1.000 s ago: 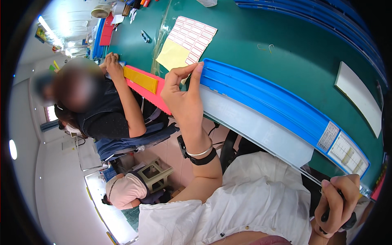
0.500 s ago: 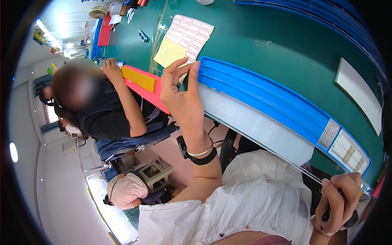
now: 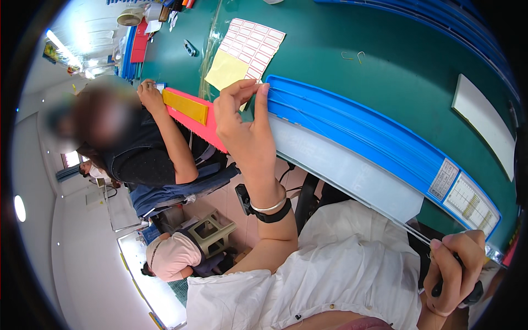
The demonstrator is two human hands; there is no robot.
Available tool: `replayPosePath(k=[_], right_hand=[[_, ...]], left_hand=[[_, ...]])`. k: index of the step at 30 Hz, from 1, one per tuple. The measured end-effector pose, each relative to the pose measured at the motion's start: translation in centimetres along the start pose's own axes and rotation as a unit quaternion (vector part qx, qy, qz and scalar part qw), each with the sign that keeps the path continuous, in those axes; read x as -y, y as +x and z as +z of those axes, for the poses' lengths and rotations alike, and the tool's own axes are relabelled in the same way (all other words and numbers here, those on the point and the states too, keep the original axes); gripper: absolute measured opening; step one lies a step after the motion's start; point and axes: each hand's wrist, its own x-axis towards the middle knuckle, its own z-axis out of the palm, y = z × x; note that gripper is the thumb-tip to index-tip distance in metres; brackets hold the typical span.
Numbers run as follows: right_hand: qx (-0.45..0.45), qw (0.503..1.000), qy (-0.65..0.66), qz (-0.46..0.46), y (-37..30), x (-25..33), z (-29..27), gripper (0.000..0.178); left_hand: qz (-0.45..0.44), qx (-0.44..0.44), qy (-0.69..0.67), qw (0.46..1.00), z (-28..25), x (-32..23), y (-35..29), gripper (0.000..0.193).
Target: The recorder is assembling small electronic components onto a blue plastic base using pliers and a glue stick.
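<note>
- Head view: a blue tray lies along the tabletop's near edge, a pale panel beside it.
- Left hand — thumb and forefinger nearly together at the tray's left end; cannot tell what they pinch.
- Right hand — fingers curled closed on thin white strands.
- Hard pulling could snap the strands or drag the tray off the edge.

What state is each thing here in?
Left hand: thumb and finger pinched
Right hand: curled, pinching a pale strand
Pale strand: stretched straight
Blue ribbed tray: ridged face exposed
Label sheet: partly bare yellow backing
White panel: lying flat
Wire hooks: bent, loose
</note>
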Motion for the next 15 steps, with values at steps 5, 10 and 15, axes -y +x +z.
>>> replayPosePath(k=[5, 10, 15], right_hand=[[0.003, 1.0, 0.005, 0.002, -0.1, -0.05, 0.02, 0.02], [0.005, 1.0, 0.004, 0.008, -0.02, 0.04, 0.0, 0.019], [0.005, 1.0, 0.002, 0.005, -0.06, 0.01, -0.07, 0.019]], left_hand=[[0.014, -0.001, 0.015, 1.0, 0.07, 0.05, -0.07, 0.015], [0.002, -0.008, -0.003, 1.0, 0.18, -0.08, -0.36, 0.015], [0.001, -0.011, 0.004, 1.0, 0.26, -0.58, -0.36, 0.018]])
